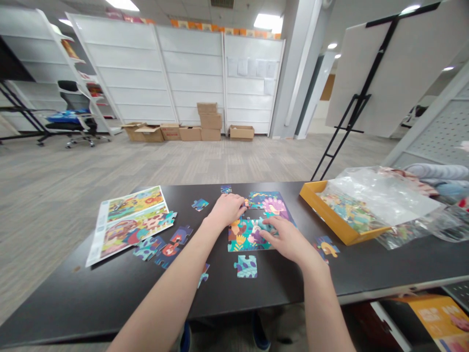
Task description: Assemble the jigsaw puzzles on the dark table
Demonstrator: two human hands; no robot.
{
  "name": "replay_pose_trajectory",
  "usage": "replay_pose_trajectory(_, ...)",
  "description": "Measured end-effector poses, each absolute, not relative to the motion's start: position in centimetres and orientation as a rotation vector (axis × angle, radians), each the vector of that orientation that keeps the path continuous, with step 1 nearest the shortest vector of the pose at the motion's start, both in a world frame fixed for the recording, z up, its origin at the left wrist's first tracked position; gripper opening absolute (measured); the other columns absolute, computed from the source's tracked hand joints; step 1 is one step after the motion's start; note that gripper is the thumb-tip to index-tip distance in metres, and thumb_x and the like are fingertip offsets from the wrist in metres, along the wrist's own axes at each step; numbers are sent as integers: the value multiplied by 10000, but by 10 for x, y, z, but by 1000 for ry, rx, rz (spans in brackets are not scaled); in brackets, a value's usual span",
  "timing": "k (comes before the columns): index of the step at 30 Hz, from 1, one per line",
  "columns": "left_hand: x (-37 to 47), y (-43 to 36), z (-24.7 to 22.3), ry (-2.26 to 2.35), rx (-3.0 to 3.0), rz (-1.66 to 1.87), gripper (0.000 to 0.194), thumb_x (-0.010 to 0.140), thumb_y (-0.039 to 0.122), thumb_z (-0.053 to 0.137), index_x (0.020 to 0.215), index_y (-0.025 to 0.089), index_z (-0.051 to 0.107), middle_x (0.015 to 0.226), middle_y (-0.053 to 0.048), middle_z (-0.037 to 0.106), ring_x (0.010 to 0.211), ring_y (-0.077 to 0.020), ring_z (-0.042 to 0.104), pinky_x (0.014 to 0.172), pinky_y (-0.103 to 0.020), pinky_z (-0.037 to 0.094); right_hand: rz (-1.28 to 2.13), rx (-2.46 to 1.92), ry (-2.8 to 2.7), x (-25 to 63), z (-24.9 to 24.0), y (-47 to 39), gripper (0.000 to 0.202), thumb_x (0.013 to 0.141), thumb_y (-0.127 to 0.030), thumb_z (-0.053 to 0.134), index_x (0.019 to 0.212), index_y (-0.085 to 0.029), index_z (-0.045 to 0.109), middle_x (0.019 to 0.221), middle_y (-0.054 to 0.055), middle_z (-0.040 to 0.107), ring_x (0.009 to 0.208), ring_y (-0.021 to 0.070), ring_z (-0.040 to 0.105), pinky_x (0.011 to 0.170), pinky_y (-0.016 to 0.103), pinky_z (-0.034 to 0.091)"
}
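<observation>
A partly assembled jigsaw puzzle (240, 243) lies on the black table, showing a white rabbit, plants and a pink peacock. There is a dark gap in its middle. My left hand (227, 211) is at the puzzle's left edge, its fingers curled around a small puzzle piece (246, 202) mostly hidden by the fingertips. My right hand (287, 238) rests on the puzzle's right side, thumb and fingers apart, fingertips touching the picture near the rabbit. Just below the puzzle is a loose teal puzzle piece (246, 267) with purple spots.
More loose pieces (169, 250) lie left of my left forearm, beside a printed picture sheet (128, 222). Other pieces (325, 247) sit to the right, near a yellow box (330, 215) holding pieces and plastic bags (381, 200). The table's front edge is close to me.
</observation>
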State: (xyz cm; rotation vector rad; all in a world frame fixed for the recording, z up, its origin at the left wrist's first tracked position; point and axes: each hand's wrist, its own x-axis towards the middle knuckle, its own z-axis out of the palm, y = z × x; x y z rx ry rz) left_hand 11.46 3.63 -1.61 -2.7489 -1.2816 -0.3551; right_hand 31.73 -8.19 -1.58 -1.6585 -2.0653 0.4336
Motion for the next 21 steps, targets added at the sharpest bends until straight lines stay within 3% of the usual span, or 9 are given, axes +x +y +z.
replay_pose_trajectory(6,111,38,-21,-1384,-2806,-425,190,942,356,572,982,185,646,1011,-102,733,1015,-280,683,915,-402,492,316,-1796,-2094,312,-11,-56,302,930,-397,604,1101,-171,710,1101,121,726,990,247,677,889,339,488)
replay_pose_trajectory(9,108,40,-26,-1434,-2821,-480,197,933,370,577,1011,200,640,1053,-87,729,1044,-260,677,899,-370,512,194,-1813,-2113,300,-8,-38,269,932,-349,599,1082,-162,719,1099,128,722,1076,263,651,944,352,470)
replay_pose_trajectory(13,106,42,-30,-1481,-2837,-551,198,900,367,608,1045,235,642,1104,-51,724,1080,-233,667,937,-347,514,88,-1715,-2156,282,-12,-25,323,933,-307,589,1214,-171,674,1257,141,655,1206,263,585,1035,373,429)
replay_pose_trajectory(17,106,41,-29,-1557,-2786,-606,266,860,342,630,1098,223,639,1202,-81,694,1162,-280,623,997,-428,493,76,-1699,-2285,273,-21,-23,488,941,-324,585,1407,-182,554,1434,162,548,1322,296,499,1092,431,383)
replay_pose_trajectory(21,105,38,-27,-1574,-2788,-601,250,868,343,608,1075,216,668,1165,-81,708,1128,-282,632,983,-436,503,91,-1727,-2355,271,-25,-23,483,988,-407,511,1413,-184,553,1505,142,507,1364,317,452,1127,457,335)
